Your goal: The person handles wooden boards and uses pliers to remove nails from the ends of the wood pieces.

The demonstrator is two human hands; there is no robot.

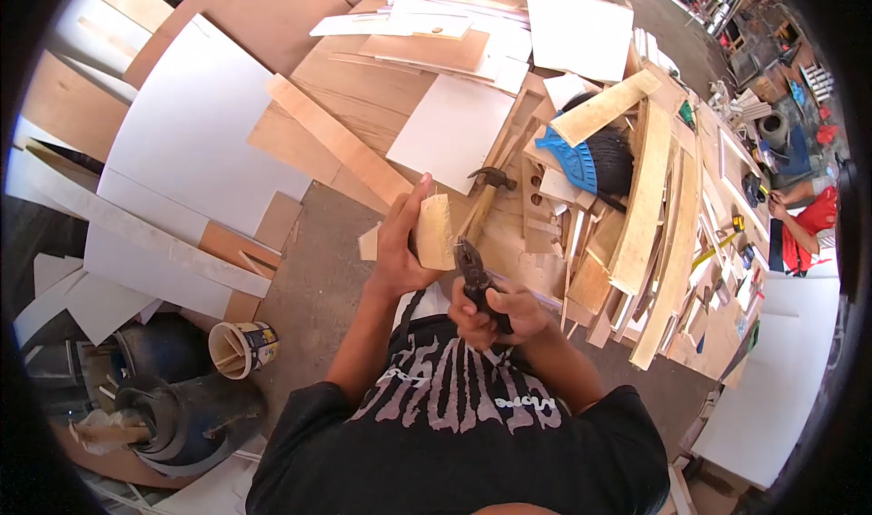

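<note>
My left hand [397,253] is wrapped around a short wooden block [435,229], raised in front of my chest. Thin nail-like points stick out near the block's top and its right side. In my right hand [500,317] is a pair of dark pliers [475,282], gripped by the handles. Their jaws point up and are close to the block's lower right edge; whether they pinch a nail there I cannot tell. Just beyond, a claw hammer [495,180] with a wooden handle lies on the workbench [363,93].
Wood strips [640,206] are heaped on the right, beside a blue broom head [572,159] with black bristles. White panels [186,143] lie at left. A bucket [240,351] of wood offcuts stands lower left. Another person in red [808,233] is at far right.
</note>
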